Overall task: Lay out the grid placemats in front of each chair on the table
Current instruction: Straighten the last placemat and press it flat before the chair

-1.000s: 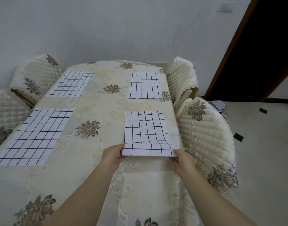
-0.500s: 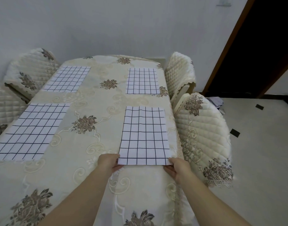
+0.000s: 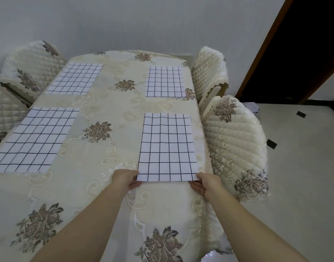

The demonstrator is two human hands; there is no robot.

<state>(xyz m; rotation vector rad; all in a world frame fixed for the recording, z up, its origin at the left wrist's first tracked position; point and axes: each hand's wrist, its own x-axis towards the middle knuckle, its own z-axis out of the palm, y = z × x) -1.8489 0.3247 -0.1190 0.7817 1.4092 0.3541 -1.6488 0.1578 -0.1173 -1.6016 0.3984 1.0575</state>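
Observation:
A white placemat with a dark grid (image 3: 167, 148) lies flat on the right side of the table (image 3: 105, 186), beside the near right chair (image 3: 236, 146). My left hand (image 3: 125, 178) pinches its near left corner and my right hand (image 3: 206, 183) pinches its near right corner. Three more grid placemats lie flat: far right (image 3: 164, 81), far left (image 3: 75, 78) and near left (image 3: 34, 138), each beside a chair.
Quilted cream chairs stand at the far right (image 3: 209, 70), far left (image 3: 30, 67) and left edge (image 3: 1, 112). The floral tablecloth hangs over the table's right edge. A dark doorway (image 3: 298, 50) opens at the right, over a tiled floor.
The rumpled near edge of the placemat has been pulled toward me and smoothed; the mat now lies flat. Both hands kept hold of its near corners.

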